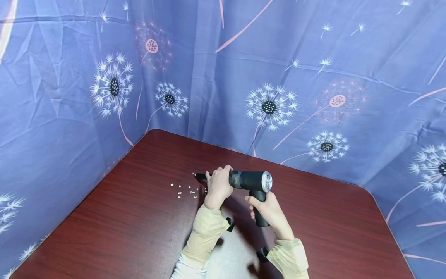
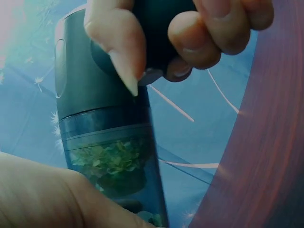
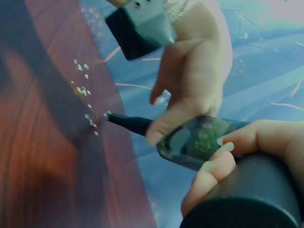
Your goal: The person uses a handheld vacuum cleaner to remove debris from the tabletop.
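A black handheld vacuum cleaner (image 1: 251, 180) with a silver rear end is held over the table. My right hand (image 1: 270, 209) grips its handle, fingers wrapped round it. Toward the front, my left hand (image 1: 219, 186) holds the clear dust cup near the narrow black nozzle (image 1: 200, 176). Greenish bits show inside the dust cup (image 2: 109, 161) in the left wrist view. Small pale crumbs (image 3: 82, 90) lie scattered on the tabletop beside the nozzle. At the nozzle's tip (image 3: 109, 116) a few crumbs show in the right wrist view.
The dark red wooden table (image 1: 132, 217) has rounded back corners. Blue curtains (image 1: 226, 89) with dandelion prints hang along its back and left edges. Both wrists wear pale wraps with a small black device (image 1: 230, 224) on the left one.
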`<state>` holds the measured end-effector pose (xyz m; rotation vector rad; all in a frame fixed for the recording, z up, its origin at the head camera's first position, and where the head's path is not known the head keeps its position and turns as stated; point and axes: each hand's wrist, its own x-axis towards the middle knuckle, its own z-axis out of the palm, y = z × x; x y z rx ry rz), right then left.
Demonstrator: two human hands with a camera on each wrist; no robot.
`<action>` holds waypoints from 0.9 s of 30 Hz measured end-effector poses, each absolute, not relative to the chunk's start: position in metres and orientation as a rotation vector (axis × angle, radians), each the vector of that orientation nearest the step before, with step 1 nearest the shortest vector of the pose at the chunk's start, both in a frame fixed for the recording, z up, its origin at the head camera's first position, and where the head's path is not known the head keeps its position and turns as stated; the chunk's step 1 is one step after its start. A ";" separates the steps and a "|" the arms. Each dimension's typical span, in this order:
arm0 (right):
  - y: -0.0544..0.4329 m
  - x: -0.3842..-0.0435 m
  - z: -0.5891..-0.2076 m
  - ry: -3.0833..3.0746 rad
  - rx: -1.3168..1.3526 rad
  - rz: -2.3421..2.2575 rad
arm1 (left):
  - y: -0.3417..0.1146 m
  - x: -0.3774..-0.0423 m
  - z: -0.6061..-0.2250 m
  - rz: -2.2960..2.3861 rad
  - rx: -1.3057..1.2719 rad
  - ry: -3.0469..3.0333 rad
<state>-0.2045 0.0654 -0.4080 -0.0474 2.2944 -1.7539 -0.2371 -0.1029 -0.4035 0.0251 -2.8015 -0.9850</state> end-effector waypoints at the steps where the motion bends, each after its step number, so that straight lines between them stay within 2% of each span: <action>1: 0.063 -0.205 -0.409 2.300 -0.052 -1.764 | -0.104 -0.238 -0.404 -0.988 0.029 -2.791; 14: 0.038 -0.209 -0.425 2.269 -0.090 -1.828 | -0.118 -0.243 -0.412 -0.992 0.141 -2.811; 27: 0.040 -0.208 -0.421 2.135 -0.142 -1.741 | -0.133 -0.229 -0.389 -0.844 0.321 -3.114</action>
